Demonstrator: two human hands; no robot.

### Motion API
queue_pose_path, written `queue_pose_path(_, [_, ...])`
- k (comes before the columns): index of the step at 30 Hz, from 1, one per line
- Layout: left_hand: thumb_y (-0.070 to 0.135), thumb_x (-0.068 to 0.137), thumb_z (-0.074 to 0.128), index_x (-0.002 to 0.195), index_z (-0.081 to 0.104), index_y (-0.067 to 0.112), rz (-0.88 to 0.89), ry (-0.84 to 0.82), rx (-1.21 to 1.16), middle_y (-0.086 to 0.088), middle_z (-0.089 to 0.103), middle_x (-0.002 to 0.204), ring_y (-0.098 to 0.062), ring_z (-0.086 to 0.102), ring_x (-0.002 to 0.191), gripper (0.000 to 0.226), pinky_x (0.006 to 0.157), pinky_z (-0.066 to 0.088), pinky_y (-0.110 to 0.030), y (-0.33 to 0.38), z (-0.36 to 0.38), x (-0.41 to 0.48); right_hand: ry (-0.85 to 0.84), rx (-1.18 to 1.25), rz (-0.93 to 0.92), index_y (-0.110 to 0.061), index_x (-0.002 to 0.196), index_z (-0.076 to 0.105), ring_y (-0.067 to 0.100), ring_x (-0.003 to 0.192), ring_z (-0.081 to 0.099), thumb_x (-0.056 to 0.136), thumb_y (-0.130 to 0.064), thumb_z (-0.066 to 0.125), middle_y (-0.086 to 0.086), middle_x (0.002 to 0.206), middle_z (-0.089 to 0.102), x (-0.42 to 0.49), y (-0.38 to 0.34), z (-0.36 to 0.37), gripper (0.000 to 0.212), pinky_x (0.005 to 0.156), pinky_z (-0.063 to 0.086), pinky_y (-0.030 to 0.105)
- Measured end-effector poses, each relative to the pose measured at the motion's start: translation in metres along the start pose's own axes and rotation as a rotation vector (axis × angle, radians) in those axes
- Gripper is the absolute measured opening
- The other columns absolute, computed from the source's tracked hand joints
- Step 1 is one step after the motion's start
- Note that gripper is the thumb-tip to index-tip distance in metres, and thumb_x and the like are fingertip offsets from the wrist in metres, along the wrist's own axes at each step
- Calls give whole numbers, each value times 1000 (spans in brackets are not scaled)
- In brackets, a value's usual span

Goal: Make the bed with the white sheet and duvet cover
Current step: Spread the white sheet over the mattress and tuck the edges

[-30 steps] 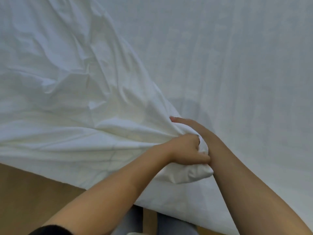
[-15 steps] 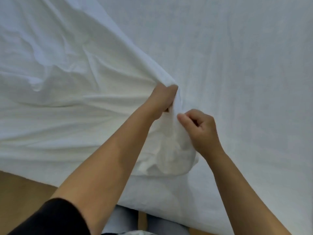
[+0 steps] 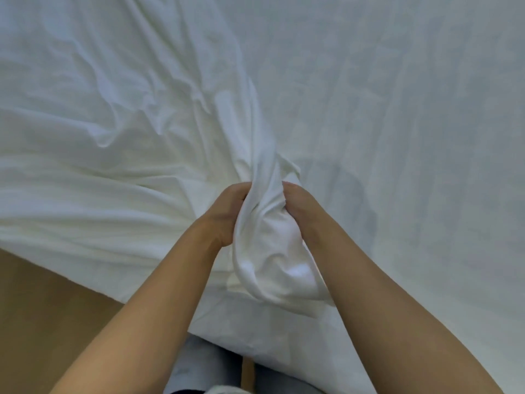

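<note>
White sheet [image 3: 397, 109] meets tan floor [image 3: 42, 308]; left hand [image 3: 224, 214] and right hand [image 3: 304, 211] clutch bunched duvet cover [image 3: 270, 237].

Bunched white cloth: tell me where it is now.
Head view, lower centre: the bunched white cloth is gripped between the left hand and right hand, above the near edge of the bed.

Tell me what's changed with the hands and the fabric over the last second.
The left hand, which had lifted the bunched white fabric up half a second ago, has come back down beside the right hand. The right hand went from lying alongside the bunch to gripping it; both now hold it between them. The flat sheet on the right stayed smooth.
</note>
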State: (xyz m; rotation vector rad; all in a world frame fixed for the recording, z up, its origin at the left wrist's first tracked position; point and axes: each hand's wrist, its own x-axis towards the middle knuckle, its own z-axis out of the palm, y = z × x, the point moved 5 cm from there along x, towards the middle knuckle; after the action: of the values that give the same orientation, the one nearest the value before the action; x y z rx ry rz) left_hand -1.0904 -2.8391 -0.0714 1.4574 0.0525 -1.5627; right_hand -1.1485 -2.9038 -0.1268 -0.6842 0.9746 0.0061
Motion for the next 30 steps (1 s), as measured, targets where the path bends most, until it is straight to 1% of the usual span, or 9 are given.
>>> queue_pose_path(3, [18,93,40,48,63,19,93,142,-23,4,55,49,-15,51,53,50,51,44,-23,10,-16,1,210,-41,-151,-7,72,59,13,56,57,94,-11,54,-1,58,60,5,-20,-23,23,61,50,30])
queue_pose_path(5, [50,80,51,68,70,19,187,360,274,0,67,69,-18,62,66,39,65,51,-33,16,-36,4,307,16,-260,-11,64,50,6,40,42,96,-12,53,-9,43,46,3,-36,-33,31,50,38,23])
queue_pose_path(9, [74,52,61,98,63,18,243,567,571,4,66,92,-16,63,83,72,74,53,-34,21,-67,5,235,112,-332,-10,74,51,7,52,50,96,-18,51,-4,56,53,-1,-39,-26,23,57,43,21])
queue_pose_path(12, [53,83,61,87,63,17,153,444,610,4,65,84,-15,62,76,36,63,49,-29,10,-77,13,10,-109,-230,-9,122,49,15,100,63,84,-39,67,4,109,64,-4,-7,-8,51,88,50,33])
queue_pose_path(15, [25,93,56,86,67,19,129,267,541,-2,70,86,-22,65,81,14,72,53,-33,1,-63,24,-32,-322,0,-31,139,25,16,114,55,72,-45,74,-1,127,53,-10,32,-8,84,96,48,35])
queue_pose_path(21, [23,97,50,99,65,20,277,134,413,0,69,100,-17,66,93,16,84,54,-29,38,-11,42,202,-246,-223,-19,97,65,21,88,68,87,0,55,3,93,72,-1,-15,-27,23,79,57,37])
queue_pose_path(26, [13,92,50,66,55,16,402,341,119,10,54,56,-6,50,50,27,49,41,-20,81,0,42,778,136,-622,-19,66,57,4,53,47,85,-1,53,-8,57,54,-33,-100,-79,27,52,40,22])
queue_pose_path(28, [9,84,54,55,44,14,339,440,339,9,40,45,-11,37,45,31,43,29,-19,83,-9,43,806,77,-764,-21,64,56,7,59,47,83,-4,55,-6,62,52,-51,-120,-72,25,56,39,24])
queue_pose_path(30, [13,82,58,56,47,11,101,356,841,0,46,53,-19,46,54,29,49,37,-22,71,-16,45,605,-204,-860,-19,65,59,1,58,46,83,-6,56,-9,60,53,-53,-119,-34,22,56,39,19])
